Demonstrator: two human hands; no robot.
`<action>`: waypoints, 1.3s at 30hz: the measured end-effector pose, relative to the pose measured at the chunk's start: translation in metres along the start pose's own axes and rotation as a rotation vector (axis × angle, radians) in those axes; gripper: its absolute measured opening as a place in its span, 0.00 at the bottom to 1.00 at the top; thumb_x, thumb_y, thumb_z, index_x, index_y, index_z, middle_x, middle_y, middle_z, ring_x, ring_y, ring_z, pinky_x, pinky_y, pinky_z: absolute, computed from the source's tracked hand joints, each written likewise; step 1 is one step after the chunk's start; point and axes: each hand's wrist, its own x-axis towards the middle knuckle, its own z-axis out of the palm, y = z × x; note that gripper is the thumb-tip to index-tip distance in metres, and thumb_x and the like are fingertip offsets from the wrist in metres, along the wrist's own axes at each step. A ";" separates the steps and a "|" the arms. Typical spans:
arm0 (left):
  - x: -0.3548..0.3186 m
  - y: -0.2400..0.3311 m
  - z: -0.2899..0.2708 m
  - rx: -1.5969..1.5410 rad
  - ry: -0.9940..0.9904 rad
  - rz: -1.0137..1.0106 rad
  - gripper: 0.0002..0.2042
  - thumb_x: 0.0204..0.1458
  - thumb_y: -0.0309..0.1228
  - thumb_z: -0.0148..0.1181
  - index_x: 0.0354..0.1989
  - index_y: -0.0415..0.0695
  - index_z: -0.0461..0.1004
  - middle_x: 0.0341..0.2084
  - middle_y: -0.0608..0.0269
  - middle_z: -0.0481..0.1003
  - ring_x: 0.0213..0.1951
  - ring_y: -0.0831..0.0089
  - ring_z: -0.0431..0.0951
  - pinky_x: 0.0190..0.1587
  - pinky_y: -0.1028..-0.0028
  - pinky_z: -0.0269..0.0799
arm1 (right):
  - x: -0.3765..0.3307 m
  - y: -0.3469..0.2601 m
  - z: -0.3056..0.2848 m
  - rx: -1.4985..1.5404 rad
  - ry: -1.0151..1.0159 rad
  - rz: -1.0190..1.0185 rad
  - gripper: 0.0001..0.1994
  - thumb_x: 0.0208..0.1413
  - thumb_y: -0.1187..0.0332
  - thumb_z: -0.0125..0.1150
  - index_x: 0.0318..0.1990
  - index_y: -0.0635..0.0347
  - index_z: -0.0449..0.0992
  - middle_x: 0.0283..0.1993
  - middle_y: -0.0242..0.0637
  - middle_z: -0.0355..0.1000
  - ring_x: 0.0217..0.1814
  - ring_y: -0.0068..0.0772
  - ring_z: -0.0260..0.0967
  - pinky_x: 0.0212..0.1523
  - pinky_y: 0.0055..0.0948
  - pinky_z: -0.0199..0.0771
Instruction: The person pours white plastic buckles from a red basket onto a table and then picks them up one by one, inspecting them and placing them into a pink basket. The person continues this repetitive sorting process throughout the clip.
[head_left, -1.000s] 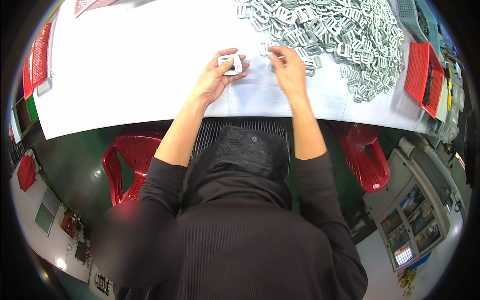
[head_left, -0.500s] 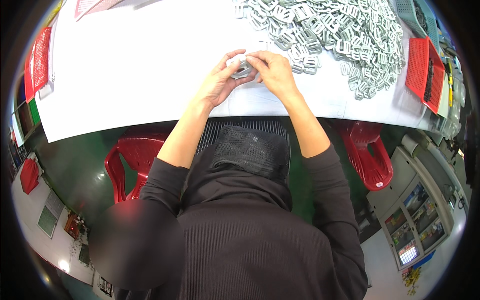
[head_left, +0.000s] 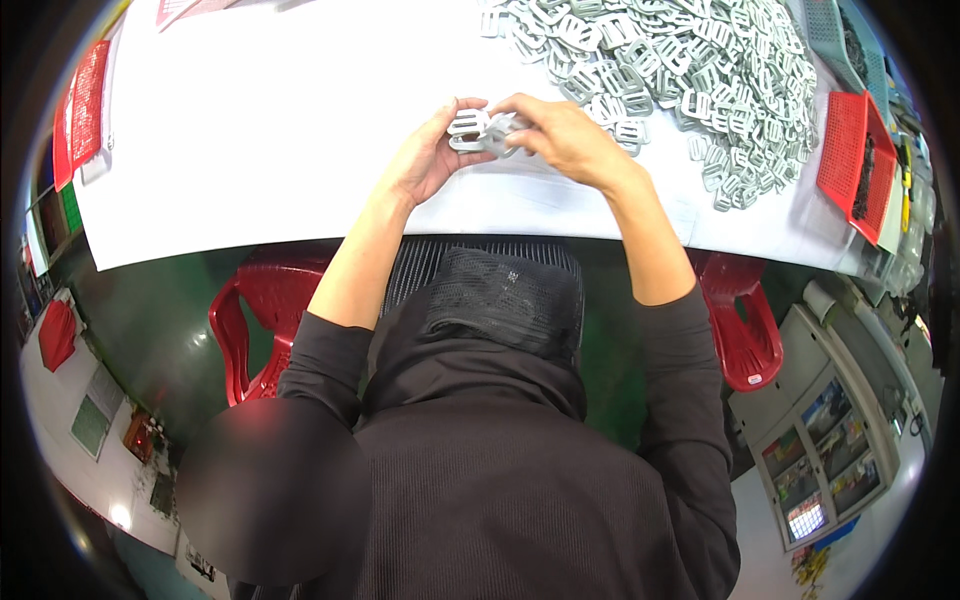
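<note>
Over the near part of the white table, my left hand (head_left: 431, 157) is closed around a pale grey slotted buckle (head_left: 467, 126), with its bars facing up. Close beside it, my right hand (head_left: 566, 136) pinches another grey buckle (head_left: 505, 130) between thumb and fingers. The two pieces meet or overlap between my hands; whether they are joined I cannot tell. Just beyond my right hand spreads a large heap of similar grey buckles (head_left: 690, 70).
The white table (head_left: 270, 130) stretches to the left. A red basket (head_left: 845, 150) with dark small parts stands at the right edge, a teal basket (head_left: 832, 45) behind it. Another red basket (head_left: 82, 115) is at the far left. Red plastic chairs (head_left: 265, 300) stand at the near side.
My right hand has drawn a little to the right and turned, and a second buckle now shows in its fingers. My left hand has tilted, exposing the slots of its buckle.
</note>
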 end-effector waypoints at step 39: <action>0.013 -0.010 0.022 0.079 0.027 -0.005 0.16 0.56 0.32 0.50 0.51 0.42 0.62 0.50 0.50 0.66 0.50 0.61 0.71 0.47 0.66 0.74 | -0.028 0.028 -0.003 -0.439 0.614 0.361 0.19 0.42 0.60 0.66 0.41 0.58 0.74 0.39 0.38 0.67 0.36 0.36 0.70 0.36 0.33 0.70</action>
